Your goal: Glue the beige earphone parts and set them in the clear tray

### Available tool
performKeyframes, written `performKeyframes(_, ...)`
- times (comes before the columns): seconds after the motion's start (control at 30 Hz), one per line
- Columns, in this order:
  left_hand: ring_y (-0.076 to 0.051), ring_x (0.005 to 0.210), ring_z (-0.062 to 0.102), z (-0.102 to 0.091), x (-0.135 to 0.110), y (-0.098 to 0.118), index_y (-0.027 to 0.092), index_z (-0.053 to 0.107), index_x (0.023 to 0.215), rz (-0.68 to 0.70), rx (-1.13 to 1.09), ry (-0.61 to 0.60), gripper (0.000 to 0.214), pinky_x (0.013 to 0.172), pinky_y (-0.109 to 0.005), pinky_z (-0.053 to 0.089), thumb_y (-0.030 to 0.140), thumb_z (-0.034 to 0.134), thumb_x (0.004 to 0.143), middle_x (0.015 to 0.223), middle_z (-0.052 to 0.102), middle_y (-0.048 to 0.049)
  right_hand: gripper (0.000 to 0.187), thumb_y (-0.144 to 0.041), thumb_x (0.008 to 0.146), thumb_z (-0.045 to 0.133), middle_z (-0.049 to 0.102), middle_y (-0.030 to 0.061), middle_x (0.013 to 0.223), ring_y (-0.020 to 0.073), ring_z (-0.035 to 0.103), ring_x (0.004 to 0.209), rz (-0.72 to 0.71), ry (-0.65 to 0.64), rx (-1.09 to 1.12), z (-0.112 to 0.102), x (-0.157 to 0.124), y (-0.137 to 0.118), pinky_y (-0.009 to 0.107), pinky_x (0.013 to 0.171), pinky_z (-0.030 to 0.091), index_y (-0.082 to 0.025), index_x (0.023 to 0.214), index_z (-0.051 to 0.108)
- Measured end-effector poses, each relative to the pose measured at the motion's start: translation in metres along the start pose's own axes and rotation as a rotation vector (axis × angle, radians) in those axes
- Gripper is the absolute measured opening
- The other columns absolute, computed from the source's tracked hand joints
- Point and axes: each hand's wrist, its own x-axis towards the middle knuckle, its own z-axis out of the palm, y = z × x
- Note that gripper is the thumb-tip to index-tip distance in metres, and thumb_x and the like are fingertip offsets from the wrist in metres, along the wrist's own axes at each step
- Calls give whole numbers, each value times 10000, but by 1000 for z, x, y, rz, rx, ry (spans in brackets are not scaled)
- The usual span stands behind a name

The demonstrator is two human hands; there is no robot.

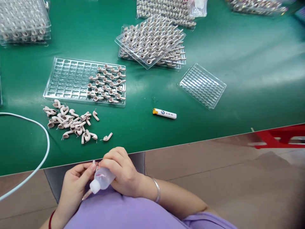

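Just off the near edge of the worktop point(133, 135), the left hand point(77, 178) pinches a small pale piece point(93, 162), mostly hidden by fingers. The right hand point(125, 173) grasps a translucent bottle point(105, 178), nozzle pointing near-left. Farther left, loose earphone-shaped parts point(78, 124) lie before a partly filled tray point(66, 76).

I see a cloudy plastic bottle point(105, 178) tilted, nozzle point(87, 194) toward lower left, beside a small pale earphone piece point(94, 162).
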Motion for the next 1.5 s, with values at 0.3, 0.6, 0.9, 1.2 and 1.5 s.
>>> performKeyframes(0.3, -158, 596, 603, -7, 14, -6, 187, 789, 729, 6, -84, -72, 257, 537, -232, 483, 393, 852, 588, 651, 720, -54, 181, -76, 849, 514, 645, 67, 859, 189, 535, 787, 23, -11, -29, 3, -3, -2, 350, 744, 461, -176, 987, 576)
performKeyframes(0.6, -140, 517, 562, -26, 4, 40, 187, 747, 710, 142, 422, -420, 257, 499, -244, 453, 437, 789, 666, 595, 660, -30, 203, -171, 788, 684, 691, 43, 945, 175, 633, 854, 241, -26, 194, -43, 36, 19, 310, 771, 514, -224, 945, 567)
performKeyframes(0.9, -175, 805, 666, 6, 75, 172, 223, 751, 929, 1393, 1026, 279, 167, 730, -295, 509, 325, 638, 860, 904, 749, -19, 187, -110, 777, 660, 691, 37, 858, 189, 580, 806, 178, -120, -28, -41, 50, 40, 320, 734, 491, -208, 916, 581)
performKeyframes(1.2, -239, 898, 677, 52, 169, 234, 202, 770, 863, 1300, 1221, 274, 213, 801, -330, 485, 212, 558, 845, 883, 756, -36, 103, -213, 820, 649, 688, 33, 830, 164, 605, 740, 90, -58, 4, -43, 51, 43, 295, 695, 472, -207, 885, 569)
performKeyframes(1.5, -247, 831, 660, 58, 154, 241, 196, 769, 828, 1235, 1291, 247, 173, 784, -337, 459, 196, 604, 777, 843, 756, -61, 130, -225, 770, 668, 675, 23, 819, 132, 604, 686, 260, 22, 199, -47, 52, 41, 244, 620, 475, -193, 868, 589)
